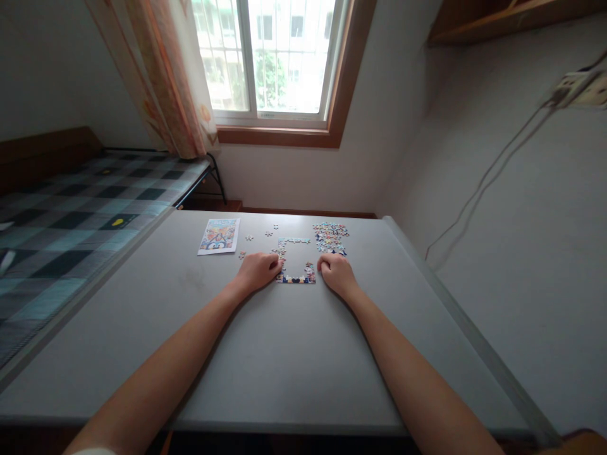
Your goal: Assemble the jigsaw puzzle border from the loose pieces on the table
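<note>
A partly joined jigsaw puzzle frame (296,279) lies flat on the grey table, with its middle bare and a gap along its right side. My left hand (260,270) rests at the frame's left edge, fingers curled and touching the pieces there. Just right of the frame lies my right hand (336,272), closed like a fist on the table. Whether either hand has a piece in its fingers is hidden. Beyond my right hand is a cluster of loose puzzle pieces (331,235). A few single pieces (269,234) are scattered behind my left hand.
A printed picture sheet (219,237) lies at the table's back left. The table (284,354) has raised side edges. A bed with a checked cover (95,196) stands on the left, a window (284,63) is ahead, and a wall with a cord (488,170) is on the right.
</note>
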The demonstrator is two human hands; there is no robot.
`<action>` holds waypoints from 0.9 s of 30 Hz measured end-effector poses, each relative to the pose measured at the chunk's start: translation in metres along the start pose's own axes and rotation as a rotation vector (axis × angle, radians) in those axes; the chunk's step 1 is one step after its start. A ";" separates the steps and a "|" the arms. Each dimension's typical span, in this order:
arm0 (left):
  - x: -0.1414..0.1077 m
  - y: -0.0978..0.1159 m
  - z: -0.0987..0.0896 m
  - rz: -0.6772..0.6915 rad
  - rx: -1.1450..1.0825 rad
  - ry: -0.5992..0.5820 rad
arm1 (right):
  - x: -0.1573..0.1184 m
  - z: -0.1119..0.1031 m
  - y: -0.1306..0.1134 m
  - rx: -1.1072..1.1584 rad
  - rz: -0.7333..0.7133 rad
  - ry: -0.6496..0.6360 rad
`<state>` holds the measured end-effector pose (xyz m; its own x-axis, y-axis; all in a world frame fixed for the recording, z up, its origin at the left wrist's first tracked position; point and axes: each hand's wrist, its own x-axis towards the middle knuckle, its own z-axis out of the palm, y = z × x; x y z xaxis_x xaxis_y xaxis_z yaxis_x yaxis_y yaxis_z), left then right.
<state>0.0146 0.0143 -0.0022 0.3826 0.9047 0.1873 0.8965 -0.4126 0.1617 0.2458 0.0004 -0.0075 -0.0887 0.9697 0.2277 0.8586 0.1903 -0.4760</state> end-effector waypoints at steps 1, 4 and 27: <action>0.000 0.000 0.000 -0.002 -0.003 -0.001 | 0.000 0.000 0.000 0.000 0.001 -0.002; 0.000 0.000 0.000 -0.013 -0.005 -0.005 | 0.000 0.000 0.000 -0.003 0.002 0.000; 0.000 0.000 0.000 -0.007 0.003 -0.004 | 0.000 0.001 0.002 0.003 -0.018 0.012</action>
<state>0.0151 0.0145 -0.0020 0.3770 0.9080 0.1826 0.8998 -0.4058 0.1601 0.2470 0.0013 -0.0090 -0.0974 0.9642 0.2465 0.8556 0.2076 -0.4741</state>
